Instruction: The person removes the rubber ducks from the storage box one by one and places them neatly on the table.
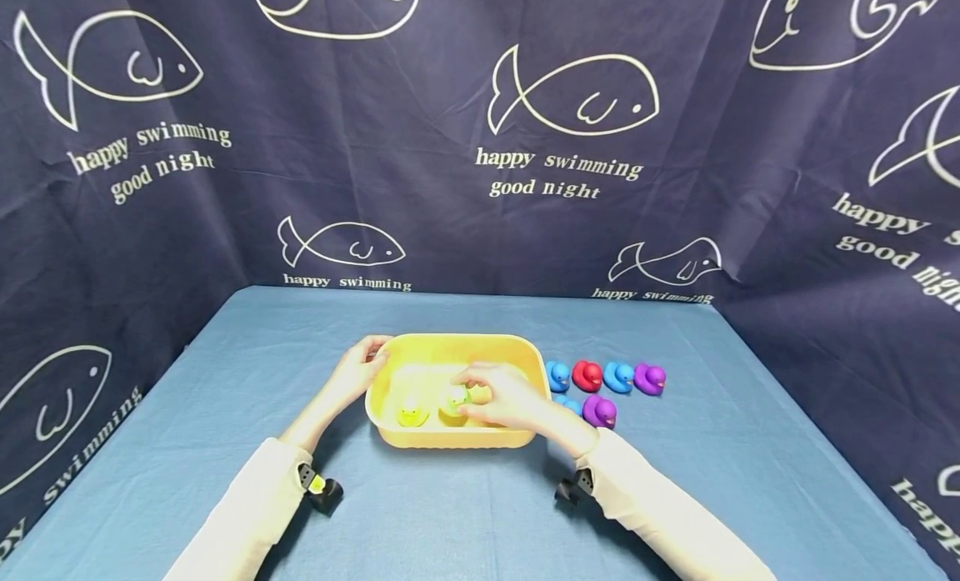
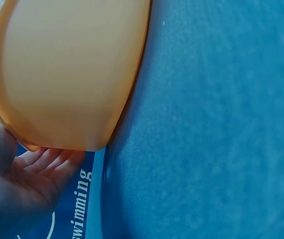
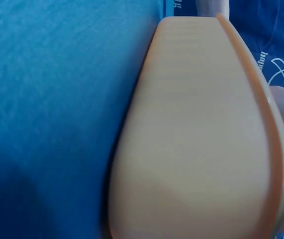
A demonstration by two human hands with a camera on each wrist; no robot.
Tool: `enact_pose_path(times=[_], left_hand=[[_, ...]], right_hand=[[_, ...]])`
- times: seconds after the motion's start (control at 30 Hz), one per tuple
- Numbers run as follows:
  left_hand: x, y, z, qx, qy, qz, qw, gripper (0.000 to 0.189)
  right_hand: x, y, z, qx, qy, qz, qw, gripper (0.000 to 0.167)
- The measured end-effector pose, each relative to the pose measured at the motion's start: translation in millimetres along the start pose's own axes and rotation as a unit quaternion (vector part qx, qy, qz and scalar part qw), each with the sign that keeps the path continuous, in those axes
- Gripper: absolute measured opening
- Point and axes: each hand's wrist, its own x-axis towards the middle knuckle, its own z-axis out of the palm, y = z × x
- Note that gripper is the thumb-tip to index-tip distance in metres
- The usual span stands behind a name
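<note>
A yellow plastic basin (image 1: 457, 438) stands on the blue cloth with small rubber ducks inside. My left hand (image 1: 360, 369) holds its left end; in the left wrist view the fingers (image 2: 57, 162) lie against the outer wall. Inside the basin, my right hand (image 1: 501, 395) pinches a yellow-green rubber duck (image 1: 458, 398) between thumb and fingers. To the left of that duck sits a yellow duck (image 1: 412, 413). Something yellow shows partly behind the right fingers. The right wrist view is mostly filled by the basin's outer wall (image 3: 196, 124), which hides the pinched duck.
Right of the basin stand more rubber ducks: a red duck (image 1: 587, 376), a blue duck (image 1: 618, 377), purple ducks (image 1: 650, 379) and others. One blue duck is partly hidden by the right forearm. A dark curtain (image 1: 450, 164) with fish drawings hangs around the table.
</note>
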Motion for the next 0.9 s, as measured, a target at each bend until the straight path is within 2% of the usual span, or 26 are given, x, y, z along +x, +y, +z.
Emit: enact_pose_path(times=[0.17,0.47,0.9], left_hand=[[0.0,0.8,-0.7,0.001,-0.001,0.001,1.0000,0.034],[-0.8,1.2,-0.8,0.003,-0.001,0.000,1.0000,0.034],[0.4,-0.2,0.1,-0.002,-0.004,-0.003,1.0000,0.034]], right_hand=[[-2.5,1,-5,0.013,0.019,-0.045,0.9987,0.031],[-10.9,2,-10,0.011,0.037,-0.071,0.9967,0.031],[-23.4,1,-29,-0.003,0.035,-0.045,0.9984,0.031]])
